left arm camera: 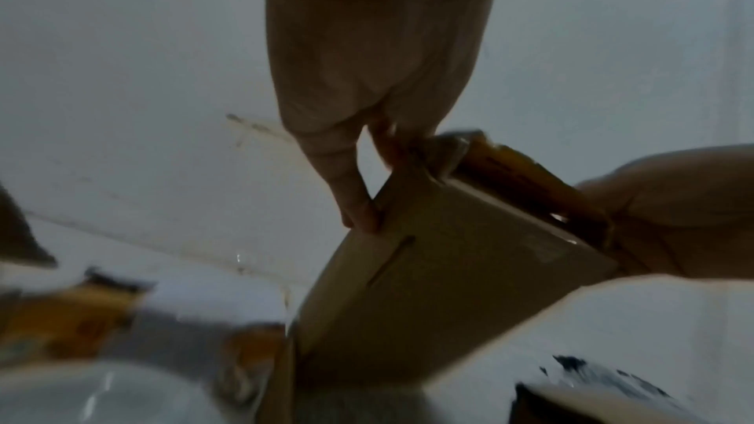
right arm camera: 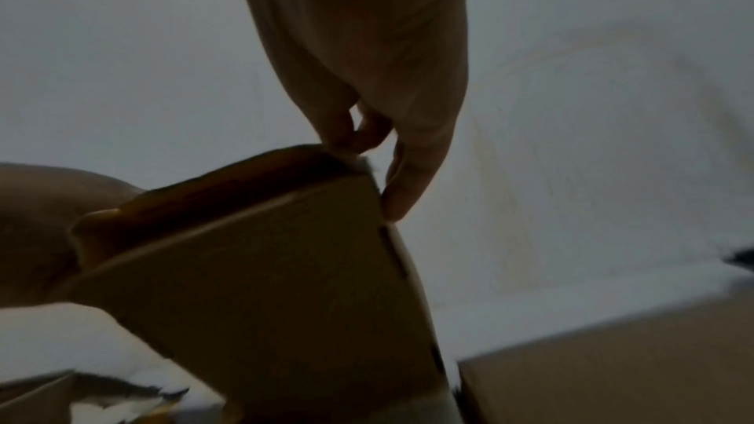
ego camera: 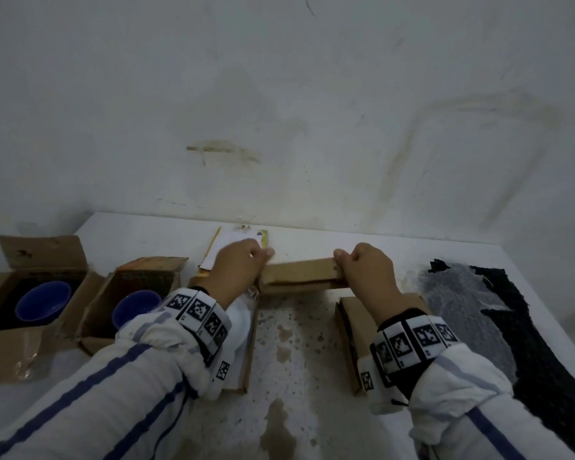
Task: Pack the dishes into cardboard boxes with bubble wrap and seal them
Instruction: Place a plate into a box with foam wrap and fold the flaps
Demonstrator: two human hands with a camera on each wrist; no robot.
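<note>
Both hands hold a flat brown cardboard box (ego camera: 299, 273) lifted above the table's middle. My left hand (ego camera: 243, 260) pinches its left end, thumb and fingers curled on the edge (left arm camera: 408, 147). My right hand (ego camera: 362, 263) pinches the right end (right arm camera: 359, 153). A white plate (ego camera: 239, 323) lies in an open flat box (ego camera: 249, 353) under my left wrist. Two blue bowls (ego camera: 44, 302) (ego camera: 135, 310) sit in open cardboard boxes at the left. Bubble wrap (ego camera: 462, 310) lies on a dark cloth at the right.
Another brown box (ego camera: 352, 330) sits under my right wrist. A paper pad with a yellow edge (ego camera: 236, 242) lies by the wall. The table top (ego camera: 296, 343) is speckled and stained. A white wall stands close behind the table.
</note>
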